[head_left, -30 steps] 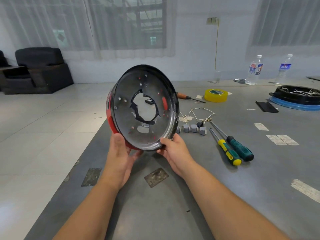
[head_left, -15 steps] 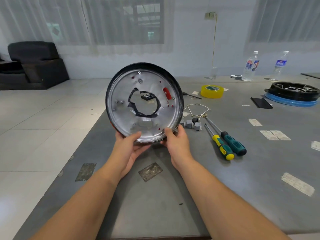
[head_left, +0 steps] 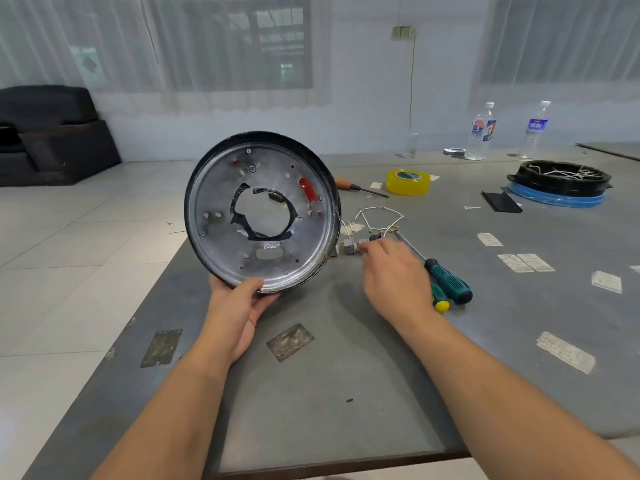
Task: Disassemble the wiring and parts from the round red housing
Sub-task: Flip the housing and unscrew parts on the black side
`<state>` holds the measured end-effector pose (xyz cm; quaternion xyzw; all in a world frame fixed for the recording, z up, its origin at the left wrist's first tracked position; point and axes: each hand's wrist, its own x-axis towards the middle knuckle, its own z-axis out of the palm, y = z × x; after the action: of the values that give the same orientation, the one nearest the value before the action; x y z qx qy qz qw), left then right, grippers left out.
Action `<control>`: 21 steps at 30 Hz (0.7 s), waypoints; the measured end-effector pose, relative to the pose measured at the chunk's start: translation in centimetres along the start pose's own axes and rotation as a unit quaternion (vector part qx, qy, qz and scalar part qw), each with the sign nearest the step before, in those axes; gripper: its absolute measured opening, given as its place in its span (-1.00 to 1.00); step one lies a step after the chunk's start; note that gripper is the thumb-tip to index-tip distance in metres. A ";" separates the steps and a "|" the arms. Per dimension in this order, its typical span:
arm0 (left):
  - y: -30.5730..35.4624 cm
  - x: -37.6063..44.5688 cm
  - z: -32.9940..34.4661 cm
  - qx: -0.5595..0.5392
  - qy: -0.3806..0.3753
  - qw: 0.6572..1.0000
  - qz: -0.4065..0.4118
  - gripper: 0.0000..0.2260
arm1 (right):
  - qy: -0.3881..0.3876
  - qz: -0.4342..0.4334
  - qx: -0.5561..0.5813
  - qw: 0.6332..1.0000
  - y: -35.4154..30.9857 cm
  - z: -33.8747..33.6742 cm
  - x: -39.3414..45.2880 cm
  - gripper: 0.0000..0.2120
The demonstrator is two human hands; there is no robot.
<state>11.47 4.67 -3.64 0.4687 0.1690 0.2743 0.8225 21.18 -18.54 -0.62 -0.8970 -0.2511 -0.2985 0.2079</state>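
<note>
The round housing (head_left: pixel 214 202) stands tilted on its edge above the grey table (head_left: pixel 311 393), its silver inner plate with a ragged central hole facing me; the rim is black and the red shows only through small holes. My left hand (head_left: pixel 239 306) grips its lower rim, thumb on the plate. My right hand (head_left: pixel 394 275) is off the housing, over the table to its right, with bent fingers reaching the small grey connector blocks (head_left: pixel 348 245) of the loose white wiring (head_left: pixel 379 211). The fingertips are hidden from me.
A teal screwdriver (head_left: pixel 448 280) and a yellow one (head_left: pixel 440 299) lie just right of my right hand. Farther back are a yellow tape roll (head_left: pixel 408 181), an orange-handled screwdriver (head_left: pixel 346 184), a black round part on a blue ring (head_left: pixel 557 183) and two bottles (head_left: pixel 481 133).
My right hand has let go of the housing rim and moved right to the grey connector blocks. The housing has turned to face me more squarely, now held by my left hand alone.
</note>
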 end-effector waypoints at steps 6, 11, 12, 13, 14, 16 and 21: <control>0.0 -0.2 0.2 0.005 0.005 1.000 0.005 -0.56 | -0.077 0.109 -0.175 0.976 3.7 -1.7 -1.5 -0.80; 0.1 -0.3 0.1 0.007 0.008 1.000 0.009 -0.47 | -0.146 0.104 -0.192 0.965 3.3 -1.4 -1.8 -0.76; 0.1 -0.3 0.1 0.005 0.007 1.000 0.009 -0.45 | -0.149 0.104 -0.193 0.964 3.3 -1.3 -1.7 -0.76; 0.1 -0.3 0.1 0.004 0.007 1.000 0.008 -0.44 | -0.152 0.105 -0.196 0.963 3.3 -1.3 -1.7 -0.76; 0.1 -0.3 0.1 0.006 0.008 1.000 0.008 -0.44 | -0.157 0.105 -0.199 0.962 3.3 -1.3 -1.6 -0.76; 0.1 -0.3 0.2 0.011 0.010 1.000 0.007 -0.47 | -0.169 0.102 -0.202 0.959 3.3 -1.2 -1.5 -0.77; 0.2 -0.5 0.3 0.011 0.008 1.000 0.006 -0.50 | -0.172 0.104 -0.211 0.957 3.1 -0.9 -1.5 -0.78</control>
<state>11.21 4.25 -3.28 0.4765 0.1762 0.2809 0.8142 21.51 -21.93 -1.56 -0.9794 -0.1200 -0.1623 -0.0023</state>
